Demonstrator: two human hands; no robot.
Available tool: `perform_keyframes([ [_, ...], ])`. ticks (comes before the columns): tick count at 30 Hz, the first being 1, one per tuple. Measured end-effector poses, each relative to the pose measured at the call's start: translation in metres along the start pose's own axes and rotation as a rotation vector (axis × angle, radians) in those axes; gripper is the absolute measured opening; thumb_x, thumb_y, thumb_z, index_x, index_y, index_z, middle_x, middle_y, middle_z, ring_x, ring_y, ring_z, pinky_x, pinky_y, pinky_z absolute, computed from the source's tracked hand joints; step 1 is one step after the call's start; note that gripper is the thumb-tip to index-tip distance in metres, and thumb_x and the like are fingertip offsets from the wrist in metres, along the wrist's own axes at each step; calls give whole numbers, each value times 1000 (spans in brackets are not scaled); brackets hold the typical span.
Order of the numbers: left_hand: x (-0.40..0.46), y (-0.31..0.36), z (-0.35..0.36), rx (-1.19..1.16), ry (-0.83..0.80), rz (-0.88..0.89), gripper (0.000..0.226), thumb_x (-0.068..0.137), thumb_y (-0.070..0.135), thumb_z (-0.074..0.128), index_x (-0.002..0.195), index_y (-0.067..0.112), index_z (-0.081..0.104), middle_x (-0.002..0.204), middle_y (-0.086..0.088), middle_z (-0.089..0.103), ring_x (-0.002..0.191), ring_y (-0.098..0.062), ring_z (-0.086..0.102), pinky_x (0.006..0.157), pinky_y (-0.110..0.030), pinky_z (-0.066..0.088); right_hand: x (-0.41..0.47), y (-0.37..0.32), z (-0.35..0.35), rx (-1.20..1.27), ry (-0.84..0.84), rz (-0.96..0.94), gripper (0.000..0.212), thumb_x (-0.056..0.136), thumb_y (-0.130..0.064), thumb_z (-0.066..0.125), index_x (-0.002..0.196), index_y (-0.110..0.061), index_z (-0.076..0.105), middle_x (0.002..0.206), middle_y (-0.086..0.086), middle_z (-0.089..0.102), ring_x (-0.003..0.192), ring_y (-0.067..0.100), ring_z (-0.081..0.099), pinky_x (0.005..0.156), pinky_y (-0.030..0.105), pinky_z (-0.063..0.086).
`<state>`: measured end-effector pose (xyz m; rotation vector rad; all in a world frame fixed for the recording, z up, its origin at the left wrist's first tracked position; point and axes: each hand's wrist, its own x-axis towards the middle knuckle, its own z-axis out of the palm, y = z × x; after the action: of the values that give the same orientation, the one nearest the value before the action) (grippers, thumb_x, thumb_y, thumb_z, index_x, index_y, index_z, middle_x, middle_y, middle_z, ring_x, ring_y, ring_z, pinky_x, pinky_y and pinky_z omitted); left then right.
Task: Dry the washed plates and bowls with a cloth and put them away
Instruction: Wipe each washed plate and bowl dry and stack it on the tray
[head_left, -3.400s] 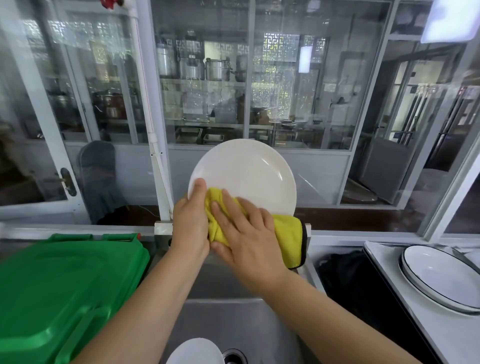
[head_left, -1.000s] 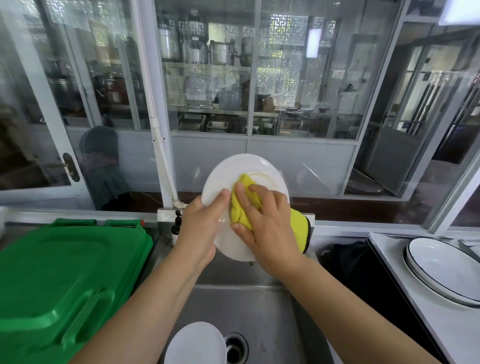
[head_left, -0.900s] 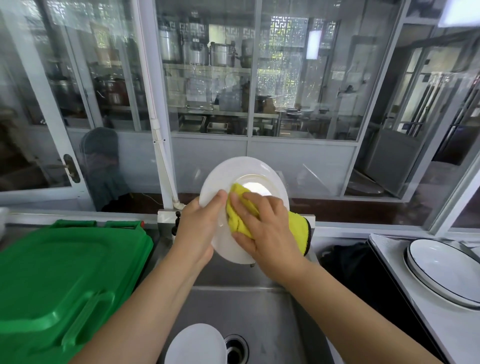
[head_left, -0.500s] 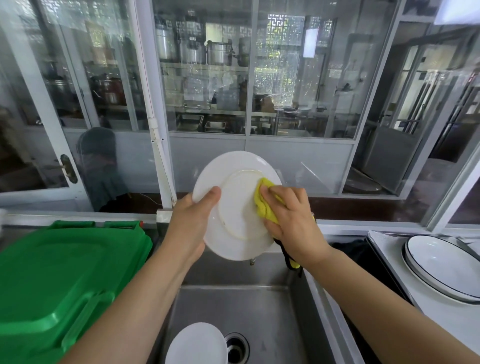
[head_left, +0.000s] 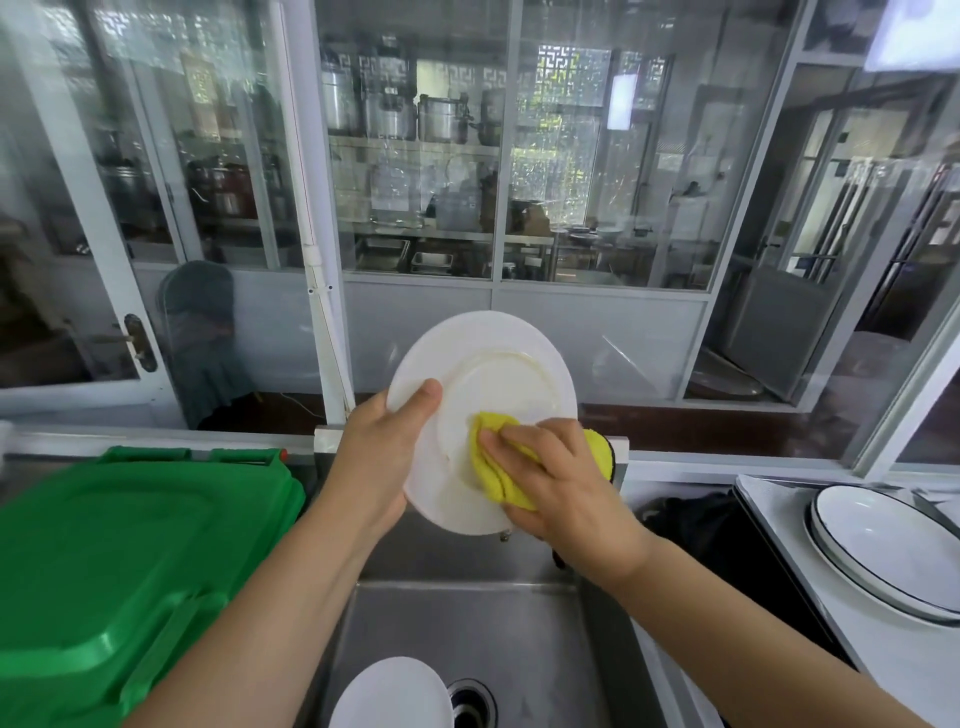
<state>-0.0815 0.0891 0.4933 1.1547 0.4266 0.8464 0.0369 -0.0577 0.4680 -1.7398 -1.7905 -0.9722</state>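
1. On our far left sits a big green plastic bin lid (head_left: 119, 561), next to the sink; we judge it no part of the drying job.

2. Low in the brushed steel sink basin (head_left: 519, 649), just left of the drain, lies a small round white dish (head_left: 389, 696). We judge it still waits for the cloth, though we cannot tell from here whether it is a plate or a bowl, or whether it is wet.

3. Our left hand (head_left: 376, 457) grips the round white ceramic plate (head_left: 498, 384) by its left rim, thumb curled over the near face and fingers hidden behind. The plate stands nearly upright above the back edge of the basin, its underside turned to us, with the raised foot ring showing.

4. Our right hand (head_left: 561, 483) holds the folded yellow microfibre cloth with a dark trim (head_left: 498, 462), fingers curled over it and pressing it against the lower right part of the plate's underside. We judge the wiping of this plate to be mid-way; its upper part looks glossy and unmarked, and we cannot see any droplets.

5. On our far right, a pair of stacked white plates with thin dark rims (head_left: 883, 551) rests on the pale counter (head_left: 789, 525). We take these as already dried and set down, so what is left is to finish this plate, put it away, and dry the dish in the basin.
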Motion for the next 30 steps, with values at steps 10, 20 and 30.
perform_keyframes([
  [10, -20, -3, 16, 252, -237, 69, 21, 70, 46, 73, 85, 32, 76, 86, -1, 76, 80, -14, 71, 67, -25, 56, 49, 9, -20, 97, 92, 241, 57, 90, -49, 46, 135, -15, 53, 134, 6, 50, 118, 28, 40, 100, 34, 28],
  [20, -28, 1, 14, 292, -164, 161, 15, 67, 44, 70, 79, 36, 74, 81, 3, 75, 76, -15, 71, 70, -32, 55, 27, 33, -9, 585, 210, 592, 35, 93, -42, 36, 127, -36, 46, 119, -18, 49, 115, -4, 43, 98, 13, 32],
  [30, -9, 15, 1, 199, -334, -4, 24, 63, 17, 70, 86, 17, 75, 85, -2, 76, 78, -18, 71, 62, -27, 57, 2, 26, -10, 946, 380, 926, 35, 74, -29, 65, 106, -40, 57, 97, -15, 67, 90, 3, 63, 74, 16, 49],
])
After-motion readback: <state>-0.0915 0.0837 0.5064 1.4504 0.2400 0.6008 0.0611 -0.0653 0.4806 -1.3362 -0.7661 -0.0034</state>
